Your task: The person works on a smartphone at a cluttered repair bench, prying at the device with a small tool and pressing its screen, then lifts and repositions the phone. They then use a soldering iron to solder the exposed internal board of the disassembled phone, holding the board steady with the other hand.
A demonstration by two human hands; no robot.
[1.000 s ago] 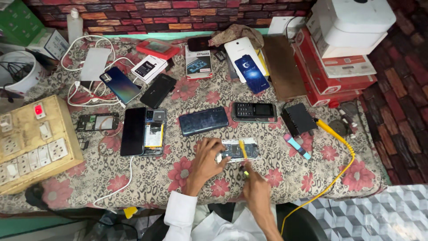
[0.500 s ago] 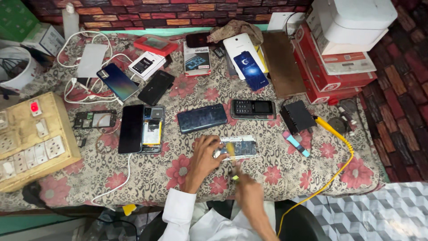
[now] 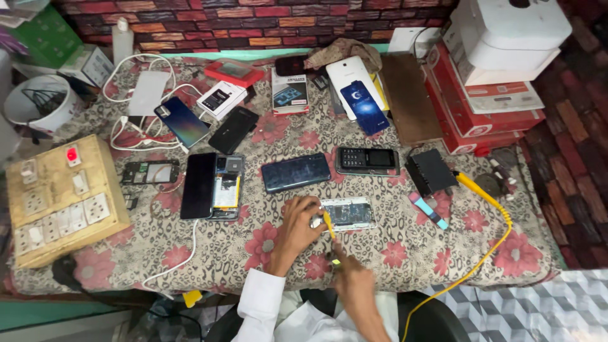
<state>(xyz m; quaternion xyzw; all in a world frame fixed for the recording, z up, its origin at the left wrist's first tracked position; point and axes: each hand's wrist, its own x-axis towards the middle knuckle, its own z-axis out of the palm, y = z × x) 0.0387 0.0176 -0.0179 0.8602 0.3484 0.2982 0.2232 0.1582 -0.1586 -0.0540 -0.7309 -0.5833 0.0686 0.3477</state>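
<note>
While pinning the opened phone [image 3: 347,213] near the table's [image 3: 405,253] front edge, left hand [image 3: 297,231] with fingers curled on its left end; long axis left-right. Right hand [image 3: 354,285] (nearer) pinching a yellow tool [image 3: 329,225] onto it.

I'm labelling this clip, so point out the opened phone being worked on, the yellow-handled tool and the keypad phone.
opened phone [image 3: 352,214], head view, on its exposed inner board.
yellow-handled tool [image 3: 329,224], head view, on the yellow handle.
keypad phone [image 3: 367,160], head view, middle of its front face.
</note>
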